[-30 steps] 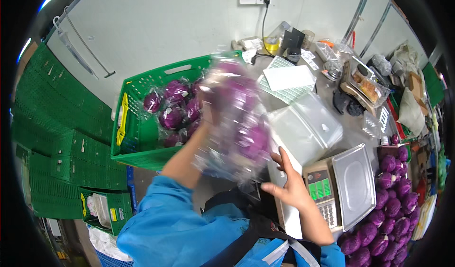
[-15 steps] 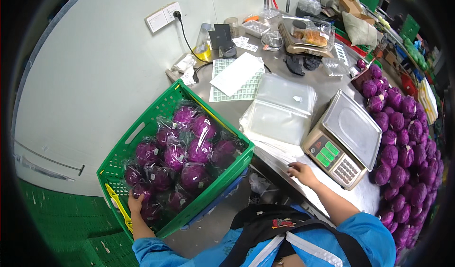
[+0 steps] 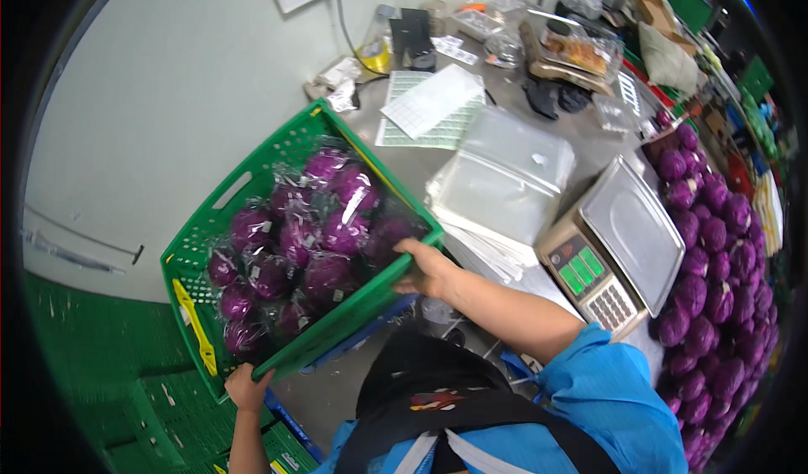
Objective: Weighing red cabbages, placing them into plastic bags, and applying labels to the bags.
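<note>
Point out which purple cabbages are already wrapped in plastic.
The wrapped purple cabbages fill the green crate gripped by the left hand and right hand; the loose cabbages right of the scale are bare.

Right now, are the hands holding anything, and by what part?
Yes: both hold the green crate of wrapped purple cabbages by its near rim, left hand at the left corner, right hand at the right corner.

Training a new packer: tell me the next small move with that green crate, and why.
Probably lift it level, off the table edge. Both hands, left hand and right hand, grip the near rim of the green plastic crate, which sits tilted and full of bagged purple cabbages.
</note>
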Demonstrator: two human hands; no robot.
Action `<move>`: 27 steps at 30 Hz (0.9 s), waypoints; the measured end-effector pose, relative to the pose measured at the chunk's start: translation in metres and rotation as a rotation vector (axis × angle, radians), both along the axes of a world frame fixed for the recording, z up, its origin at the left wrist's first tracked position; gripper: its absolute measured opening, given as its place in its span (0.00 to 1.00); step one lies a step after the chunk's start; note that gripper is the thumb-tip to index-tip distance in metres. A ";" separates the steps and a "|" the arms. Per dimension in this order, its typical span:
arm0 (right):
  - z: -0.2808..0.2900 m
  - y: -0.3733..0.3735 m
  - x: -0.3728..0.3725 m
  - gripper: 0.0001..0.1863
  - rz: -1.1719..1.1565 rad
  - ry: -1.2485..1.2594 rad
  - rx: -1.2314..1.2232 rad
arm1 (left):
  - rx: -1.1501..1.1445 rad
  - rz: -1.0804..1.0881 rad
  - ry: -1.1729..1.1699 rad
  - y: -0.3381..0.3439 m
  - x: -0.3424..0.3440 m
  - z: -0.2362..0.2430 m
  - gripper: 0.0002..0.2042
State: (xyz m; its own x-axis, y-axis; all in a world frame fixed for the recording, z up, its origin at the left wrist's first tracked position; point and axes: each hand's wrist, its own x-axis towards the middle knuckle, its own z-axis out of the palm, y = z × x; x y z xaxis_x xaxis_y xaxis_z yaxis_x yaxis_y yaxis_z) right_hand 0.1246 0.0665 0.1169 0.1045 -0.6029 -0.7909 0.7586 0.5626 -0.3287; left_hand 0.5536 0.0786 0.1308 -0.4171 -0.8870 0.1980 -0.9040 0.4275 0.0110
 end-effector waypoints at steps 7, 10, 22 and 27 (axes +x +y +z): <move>-0.004 -0.033 -0.004 0.18 -0.074 0.020 -0.116 | -0.155 0.001 0.000 -0.014 -0.007 -0.013 0.18; -0.011 -0.065 0.003 0.21 -0.085 0.064 -0.116 | -0.257 0.080 -0.056 -0.024 -0.002 -0.022 0.18; -0.102 0.198 -0.154 0.31 -0.817 1.032 -0.059 | 0.357 -0.717 0.728 0.001 -0.274 -0.001 0.20; -0.057 0.326 -0.237 0.43 -1.099 1.705 0.814 | 0.542 -0.720 0.798 -0.052 -0.462 -0.070 0.27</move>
